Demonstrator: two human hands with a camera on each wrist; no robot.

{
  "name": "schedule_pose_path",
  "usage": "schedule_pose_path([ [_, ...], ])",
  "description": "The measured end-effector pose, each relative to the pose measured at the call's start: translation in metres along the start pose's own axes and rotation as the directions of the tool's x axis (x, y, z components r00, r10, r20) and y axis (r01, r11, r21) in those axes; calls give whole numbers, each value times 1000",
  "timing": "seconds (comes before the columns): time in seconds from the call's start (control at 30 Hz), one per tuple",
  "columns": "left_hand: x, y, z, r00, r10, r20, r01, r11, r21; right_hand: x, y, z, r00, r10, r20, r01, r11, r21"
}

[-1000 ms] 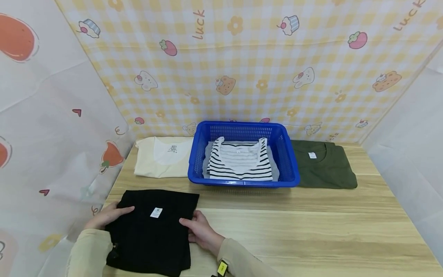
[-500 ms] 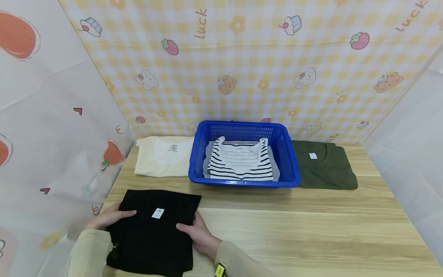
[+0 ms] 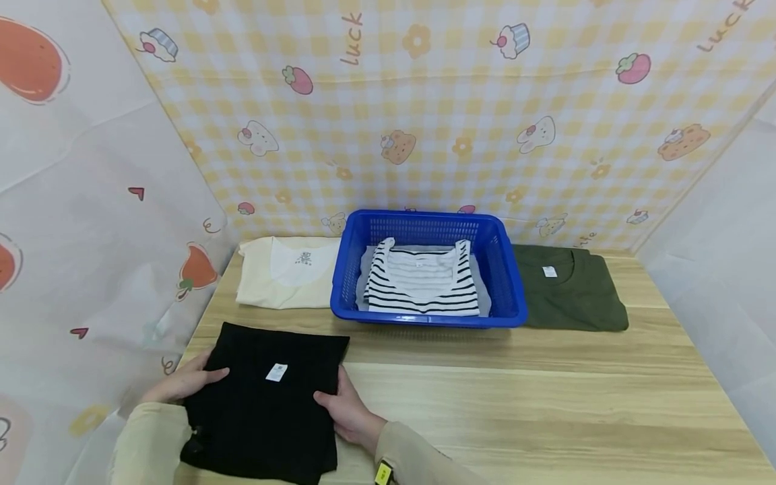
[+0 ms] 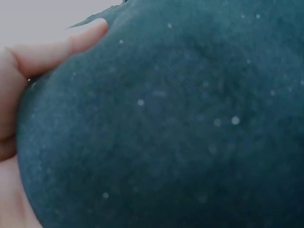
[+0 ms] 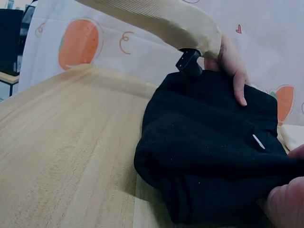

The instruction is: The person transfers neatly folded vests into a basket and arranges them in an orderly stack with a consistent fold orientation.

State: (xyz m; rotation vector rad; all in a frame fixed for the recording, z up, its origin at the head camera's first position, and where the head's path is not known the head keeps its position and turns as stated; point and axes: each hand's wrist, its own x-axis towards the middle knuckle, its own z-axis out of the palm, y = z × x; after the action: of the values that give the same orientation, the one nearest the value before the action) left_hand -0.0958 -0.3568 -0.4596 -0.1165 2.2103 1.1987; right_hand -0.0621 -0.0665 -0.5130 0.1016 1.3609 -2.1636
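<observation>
A folded black T-shirt (image 3: 261, 421) with a white neck label lies at the front left of the table. My left hand (image 3: 186, 378) grips its left edge, thumb on top and the other fingers hidden beneath. On the opposite edge my right hand (image 3: 351, 411) pinches the cloth, thumb above and fingers under the fold. Dark fabric of the T-shirt (image 4: 161, 123) fills most of the left wrist view, close to the lens. In the right wrist view the T-shirt (image 5: 204, 142) bulges at its near side.
A blue basket (image 3: 424, 322) at the back middle holds a folded striped top (image 3: 421, 293). A cream garment (image 3: 287, 283) lies left of it, an olive green T-shirt (image 3: 572, 293) right. Patterned cloth walls (image 3: 424, 108) enclose the wooden table (image 3: 545, 411).
Both hands keep hold of the black T-shirt. Over the last half second its far edge has shifted slightly toward the back and its left edge slightly left.
</observation>
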Motion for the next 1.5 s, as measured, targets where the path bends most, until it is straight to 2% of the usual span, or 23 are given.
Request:
schedule_pose_path([
  [0.13, -2, 1, -3, 1000, -14, 7, 14, 1000, -5, -1, -1, 0, 999, 27, 22, -27, 1000, 13],
  [0.3, -4, 1, -6, 998, 64, 28, -64, 998, -6, -3, -1, 1, 998, 57, 27, -58, 998, 26],
  [0.37, -5, 2, -8, 997, 76, 28, -76, 997, 4, -4, -2, 2, 998, 59, 30, -60, 998, 25],
  [0.5, -7, 5, -12, 999, 28, 16, -29, 999, 37, -5, -4, 4, 997, 64, 33, -64, 998, 9],
  [0.67, -8, 8, -19, 999, 50, 22, -51, 998, 36, -6, -9, 8, 996, 61, 59, -63, 998, 29],
  [0.8, -12, 13, -23, 1000, 29, -9, -28, 998, 50, -9, -15, 11, 995, 65, 81, -69, 996, 47],
  [1.0, -16, 20, -28, 997, 70, -33, -69, 997, 23, -10, -29, 14, 995, 51, 86, -52, 999, 12],
  [1.3, -17, 33, -38, 997, 62, -43, -59, 996, 65, -8, -46, 17, 993, 7, 118, -10, 1000, 23],
  [1.5, -16, 43, -42, 990, 135, -43, -131, 988, 79, -7, -60, 15, 987, -13, 162, 12, 1000, 6],
])
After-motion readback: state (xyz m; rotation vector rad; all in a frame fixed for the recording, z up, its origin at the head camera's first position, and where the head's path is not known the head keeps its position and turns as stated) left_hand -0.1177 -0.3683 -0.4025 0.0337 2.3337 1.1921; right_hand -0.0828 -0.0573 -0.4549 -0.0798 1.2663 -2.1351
